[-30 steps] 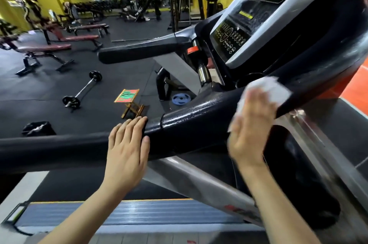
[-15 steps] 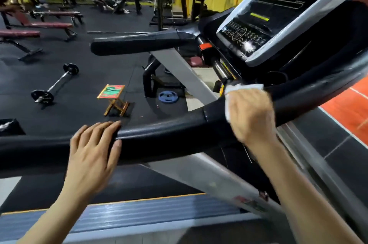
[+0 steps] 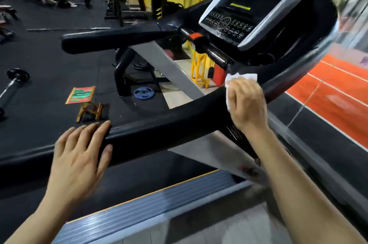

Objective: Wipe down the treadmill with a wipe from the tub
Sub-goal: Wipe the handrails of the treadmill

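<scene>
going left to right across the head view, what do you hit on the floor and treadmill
barbell → folding stool → blue weight plate → yellow stand → white wipe under the right hand → orange floor

Your right hand (image 3: 247, 102) pressed a white wipe (image 3: 232, 80) against the black padded handrail (image 3: 169, 122) of the treadmill, just below the console (image 3: 249, 9). Your left hand (image 3: 79, 154) lay flat on the same handrail further left, fingers straight. Beyond the rail, a small folding stool (image 3: 84, 98) stood on the black gym floor, a blue weight plate (image 3: 144, 93) lay to its right, and a barbell (image 3: 12, 82) rested at the far left.
</scene>
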### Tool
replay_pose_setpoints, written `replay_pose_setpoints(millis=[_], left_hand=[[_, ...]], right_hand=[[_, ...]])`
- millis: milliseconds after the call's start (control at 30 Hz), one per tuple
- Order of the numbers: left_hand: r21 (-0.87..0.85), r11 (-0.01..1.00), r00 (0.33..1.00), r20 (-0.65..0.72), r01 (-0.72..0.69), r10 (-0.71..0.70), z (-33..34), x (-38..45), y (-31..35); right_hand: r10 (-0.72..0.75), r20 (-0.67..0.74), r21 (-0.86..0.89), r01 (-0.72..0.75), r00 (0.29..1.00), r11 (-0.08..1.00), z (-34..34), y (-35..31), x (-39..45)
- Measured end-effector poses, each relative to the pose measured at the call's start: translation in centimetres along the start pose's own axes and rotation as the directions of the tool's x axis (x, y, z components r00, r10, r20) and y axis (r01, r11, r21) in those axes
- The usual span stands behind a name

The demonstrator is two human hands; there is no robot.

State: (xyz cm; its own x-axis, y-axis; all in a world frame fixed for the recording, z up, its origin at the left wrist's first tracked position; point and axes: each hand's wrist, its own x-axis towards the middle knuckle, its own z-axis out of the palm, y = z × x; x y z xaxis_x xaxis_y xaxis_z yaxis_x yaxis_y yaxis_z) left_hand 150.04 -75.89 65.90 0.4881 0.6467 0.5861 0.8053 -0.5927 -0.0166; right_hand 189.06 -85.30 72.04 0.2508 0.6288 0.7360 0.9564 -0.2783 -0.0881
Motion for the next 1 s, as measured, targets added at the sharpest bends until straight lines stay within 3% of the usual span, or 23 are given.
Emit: replay_pose_setpoints(millis=[67,100,267,333,400,500,567,667,733,867,1000], left_hand=[[0.007,1.000,1.000,0.019,-0.003,0.003,0.2,0.2,0.3],[0.004,1.000,1.000,0.017,0.010,-0.010,0.2,0.3,0.6],[-0.011,1.000,1.000,0.003,0.021,-0.021,0.5,0.2,0.7],[-0.022,1.000,1.000,0.015,0.016,-0.015,0.3,0.2,0.5],[-0.026,1.000,0.999,0.043,0.006,-0.005,0.1,0.2,0.2],[-0.032,0.999,0.995,0.099,-0.021,0.024,-0.4,0.1,-0.5],[-0.052,0.998,0.991,0.130,-0.033,0.039,-0.8,0.0,-1.0],[-0.013,1.000,0.990,0.142,0.015,-0.013,-1.3,-0.7,-2.5],[0.060,0.995,0.989,0.120,0.078,-0.084,-1.7,-1.7,-3.9],[0.110,0.978,0.980,0.070,0.177,-0.186,-2.6,-3.5,-7.0],[0.148,0.958,0.962,0.082,0.247,-0.260,-3.9,-5.5,-10.2]], right_hand=[[0.099,-0.032,0.010,-0.098,0.995,0.995,0.8,-3.3,-1.0],[0.073,-0.042,0.059,-0.070,0.996,0.996,1.5,-6.0,-1.7],[-0.246,0.066,0.371,0.205,0.967,0.906,3.8,-20.3,-5.3],[-0.395,0.125,0.413,0.314,0.910,0.855,3.7,-20.8,-5.2],[-0.504,0.160,0.309,0.442,0.849,0.842,3.1,-17.3,-3.4],[-0.351,0.026,0.210,0.338,0.936,0.918,2.3,-9.4,-1.4],[-0.187,0.059,0.118,0.180,0.980,0.977,1.7,-5.6,-1.2],[-0.036,0.068,0.080,0.030,0.997,0.996,2.1,-8.1,-1.9],[-0.139,0.100,0.102,0.129,0.985,0.986,3.0,-14.1,-3.3],[-0.376,0.127,0.366,0.309,0.918,0.878,4.8,-27.3,-7.4],[-0.475,0.133,0.402,0.391,0.870,0.828,4.1,-26.8,-5.7]])
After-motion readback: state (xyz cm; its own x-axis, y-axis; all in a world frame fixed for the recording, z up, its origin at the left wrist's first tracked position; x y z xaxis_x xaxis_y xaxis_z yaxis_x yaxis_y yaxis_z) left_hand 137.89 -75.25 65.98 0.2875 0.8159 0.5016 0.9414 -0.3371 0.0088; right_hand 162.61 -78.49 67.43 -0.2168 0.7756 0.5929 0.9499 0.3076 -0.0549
